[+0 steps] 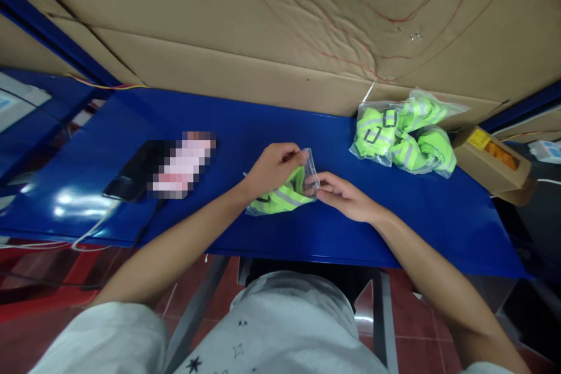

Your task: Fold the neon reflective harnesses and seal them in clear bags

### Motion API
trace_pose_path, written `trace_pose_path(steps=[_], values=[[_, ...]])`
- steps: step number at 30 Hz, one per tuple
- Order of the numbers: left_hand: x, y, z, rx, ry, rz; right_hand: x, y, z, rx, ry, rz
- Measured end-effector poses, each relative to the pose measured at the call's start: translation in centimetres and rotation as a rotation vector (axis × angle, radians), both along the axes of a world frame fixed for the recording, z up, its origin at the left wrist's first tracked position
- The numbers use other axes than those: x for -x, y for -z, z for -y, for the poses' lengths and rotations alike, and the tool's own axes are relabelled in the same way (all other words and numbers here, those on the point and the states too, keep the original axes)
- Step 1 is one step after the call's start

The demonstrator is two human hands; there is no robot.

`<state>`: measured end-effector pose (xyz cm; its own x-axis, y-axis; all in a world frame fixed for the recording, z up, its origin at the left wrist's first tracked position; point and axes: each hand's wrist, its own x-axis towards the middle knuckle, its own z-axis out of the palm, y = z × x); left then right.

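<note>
A clear plastic bag (312,166) lies on the blue table in front of me, its open end toward the right. Inside it is a folded neon-green strap (283,198) with grey reflective stripes and a dark buckle. My left hand (278,166) is over the bag, thumb and fingers pinching the upper edge of its mouth. From the right, my right hand (342,196) grips the lower edge of the same mouth between thumb and fingers. Part of the strap is hidden under my left hand.
Several bagged neon-green straps (405,134) are piled at the back right, beside a cardboard box (493,163) with something orange inside. On the left lie a black phone-like object (134,172) and a blurred-out pink item (184,166), with cables nearby. A cardboard wall (219,17) rises behind the blue table (236,120).
</note>
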<state>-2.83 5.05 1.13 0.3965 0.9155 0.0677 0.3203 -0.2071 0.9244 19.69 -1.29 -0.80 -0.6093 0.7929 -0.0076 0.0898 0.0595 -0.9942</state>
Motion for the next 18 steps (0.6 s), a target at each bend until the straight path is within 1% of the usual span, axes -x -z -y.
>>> trace_pose_path(steps=[1, 2, 3, 5, 6, 7, 8, 9, 12, 14, 18], values=[[0.1, -0.3, 0.2, 0.040, -0.038, 0.075, -0.5, -0.5, -0.2, -0.024, 0.011, 0.000], [0.3, -0.7, 0.4, 0.110, -0.049, 0.139, -1.0, -1.1, -0.5, -0.084, 0.044, 0.018], [0.5, -1.1, 0.5, 0.204, -0.030, 0.183, -1.5, -1.8, -0.7, -0.174, 0.097, 0.052], [0.8, -2.0, 0.7, 0.414, 0.085, 0.202, -2.3, -2.9, -1.0, -0.367, 0.212, 0.128], [0.9, -2.4, 0.8, 0.494, 0.160, 0.188, -2.6, -3.4, -1.1, -0.432, 0.244, 0.157], [0.9, -2.6, 0.8, 0.540, 0.224, 0.171, -2.8, -3.7, -1.1, -0.467, 0.251, 0.174], [0.9, -2.8, 0.8, 0.550, 0.264, 0.161, -2.9, -4.0, -1.1, -0.477, 0.235, 0.181], [0.8, -2.8, 0.8, 0.535, 0.275, 0.166, -3.1, -4.1, -1.2, -0.476, 0.199, 0.186], [0.2, -2.2, 0.9, 0.472, 0.221, 0.241, -3.3, -4.0, -1.4, -0.489, 0.046, 0.236], [-0.2, -1.7, 0.9, 0.440, 0.179, 0.280, -3.7, -3.7, -1.8, -0.511, -0.008, 0.291], [-0.2, -0.7, 0.6, 0.347, 0.150, 0.298, -4.9, -3.5, -2.6, -0.508, 0.057, 0.321]])
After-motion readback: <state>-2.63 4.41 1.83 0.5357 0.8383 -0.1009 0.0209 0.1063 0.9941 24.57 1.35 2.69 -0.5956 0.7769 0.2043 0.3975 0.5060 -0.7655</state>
